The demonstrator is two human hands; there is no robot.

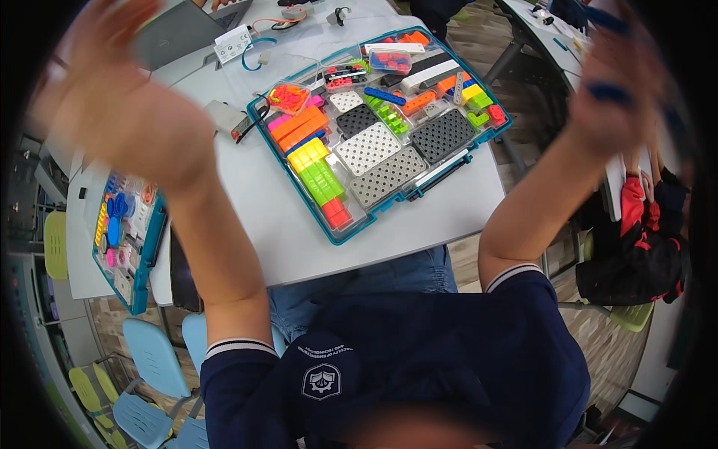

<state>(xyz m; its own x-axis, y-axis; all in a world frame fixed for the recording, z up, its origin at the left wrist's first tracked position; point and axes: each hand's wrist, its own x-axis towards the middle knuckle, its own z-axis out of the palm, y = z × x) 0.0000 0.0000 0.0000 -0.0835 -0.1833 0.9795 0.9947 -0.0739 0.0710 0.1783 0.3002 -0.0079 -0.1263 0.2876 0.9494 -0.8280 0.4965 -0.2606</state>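
Note:
My left hand [131, 112] is raised close to the camera at the upper left, its fingers smeared by blur and partly cut off by the rim. At the upper right my right hand [613, 97] is up as well, also blurred. Dark blue patches [609, 93] show against it; what they are, I cannot make out. Both hands are apart from the table. Between the forearms lies a teal-edged case [345, 238] of building parts, with perforated plates [369, 148], orange beams [299, 127], yellow and green blocks [320, 179] and small clear boxes [289, 97].
A second parts case [138, 288] sits on the white table [277, 254] at the left. Behind are a laptop [183, 34], a grey block with a cable [228, 120] and a white box [233, 45]. Blue chairs [153, 355] stand lower left; another person [632, 254] is at the right.

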